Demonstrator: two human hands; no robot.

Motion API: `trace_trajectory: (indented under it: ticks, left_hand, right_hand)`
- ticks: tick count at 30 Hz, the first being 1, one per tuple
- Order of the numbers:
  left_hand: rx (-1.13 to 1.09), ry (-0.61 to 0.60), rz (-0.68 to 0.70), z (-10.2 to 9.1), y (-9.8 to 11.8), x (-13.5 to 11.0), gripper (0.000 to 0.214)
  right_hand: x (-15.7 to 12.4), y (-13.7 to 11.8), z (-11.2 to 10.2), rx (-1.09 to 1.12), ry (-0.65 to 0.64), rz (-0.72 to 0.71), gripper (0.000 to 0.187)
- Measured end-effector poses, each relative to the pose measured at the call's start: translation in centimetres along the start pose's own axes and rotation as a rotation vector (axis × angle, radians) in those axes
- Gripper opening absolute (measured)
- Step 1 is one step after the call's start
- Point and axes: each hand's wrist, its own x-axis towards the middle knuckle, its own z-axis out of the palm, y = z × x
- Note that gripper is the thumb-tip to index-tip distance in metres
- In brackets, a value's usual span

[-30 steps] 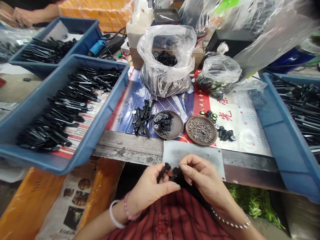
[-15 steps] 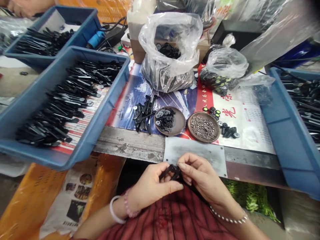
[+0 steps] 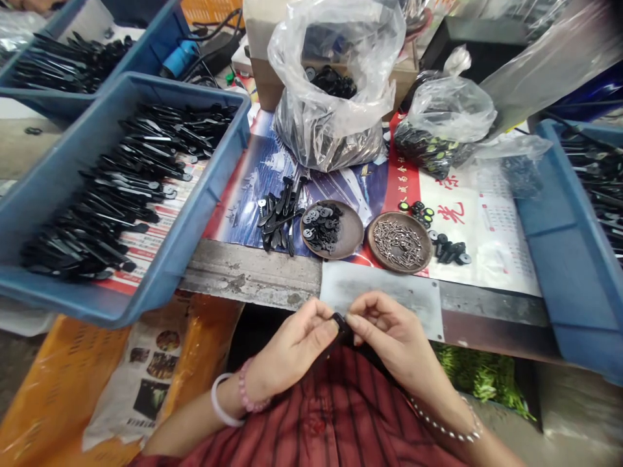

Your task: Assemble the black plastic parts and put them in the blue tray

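Observation:
Between my two hands, just off the table's front edge, is a small black plastic part (image 3: 341, 322), mostly covered by my fingers. My left hand (image 3: 304, 340) pinches it between thumb and fingers. My right hand (image 3: 382, 324) grips its other side with thumb and forefinger. Beyond the hands, a round dish (image 3: 351, 235) holds black discs with holes. Another round dish (image 3: 424, 250) holds small metal screws or rivets. Left of the dishes lies a pile of black elongated parts (image 3: 280, 217). Short black pegs (image 3: 450, 251) and black pieces with yellow-green faces (image 3: 417, 209) lie at the right.
A blue tray (image 3: 160, 279) of black handle-like parts stands at left, with a second blue bin (image 3: 549, 253) at right. Open plastic bag (image 3: 335, 136) and tied bag (image 3: 442, 123) stand behind the dishes. A pale metal plate (image 3: 389, 285) lies at the table edge.
My left fingers have closed in on the black part, with the thumb now drawn up against it. The right hand keeps its pinch. The whole view has shifted slightly.

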Motion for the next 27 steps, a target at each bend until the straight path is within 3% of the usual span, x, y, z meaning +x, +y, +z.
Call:
trace_trajectory:
  ticks: [4,9,17,23,27]
  left_hand:
    - [-0.011,0.018,-0.059,-0.1,-0.1,-0.1,0.037]
    - [-0.125,-0.020,-0.172,0.0,0.0,0.1,0.036]
    - [-0.089,0.011,-0.169,0.1,-0.4,0.7,0.028]
    - [-0.313,-0.132,-0.209,0.2,-0.6,0.7,0.036]
    - [-0.473,-0.177,-0.253,0.2,-0.7,0.8,0.036]
  right_hand:
    - [-0.1,0.3,0.2,0.012,0.055,-0.045,0.017]
    - [-0.5,0.5,0.3,-0.114,0.022,-0.114,0.007]
    - [-1.2,1.0,0.1,-0.316,-0.059,-0.170,0.008]
    - [-1.0,0.8,-0.3,0.062,-0.214,0.013,0.012]
    - [-0.9,1.9,-0.3,0.251,-0.190,0.107,0.017]
